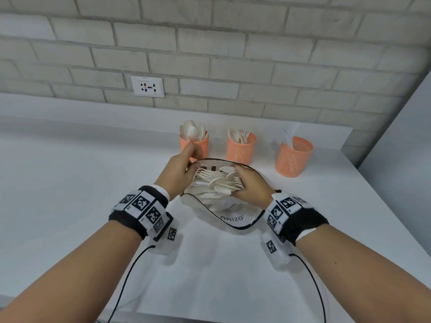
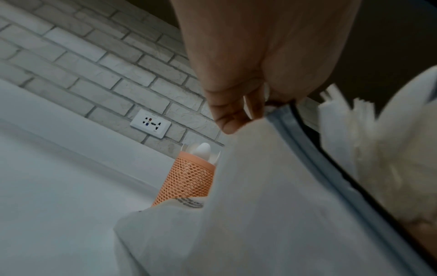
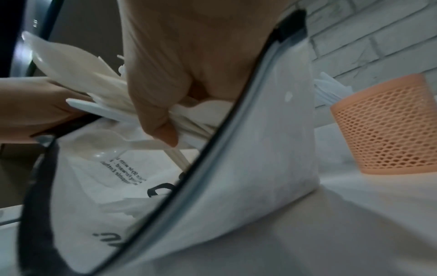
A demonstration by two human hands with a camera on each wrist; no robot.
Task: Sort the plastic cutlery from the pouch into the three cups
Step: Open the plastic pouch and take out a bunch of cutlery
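Note:
A white zip pouch (image 1: 235, 219) with a black-edged opening lies on the counter, its mouth gaping. My left hand (image 1: 180, 170) pinches the pouch's far-left rim (image 2: 279, 119) and holds it open. Inside the mouth, my right hand (image 1: 248, 183) grips a bundle of white plastic cutlery (image 1: 218, 181), spoons and forks mixed (image 3: 111, 104). More cutlery lies deeper in the pouch (image 3: 99, 147). Three orange mesh cups stand behind: the left cup (image 1: 194, 145) holds spoons, the middle cup (image 1: 240, 148) forks, the right cup (image 1: 292, 157) knives.
The white counter (image 1: 81, 183) runs back to a white brick wall with a power socket (image 1: 147, 86). A grey side wall (image 1: 401, 136) closes off the right. Cables trail from both wrist bands toward the counter's front edge.

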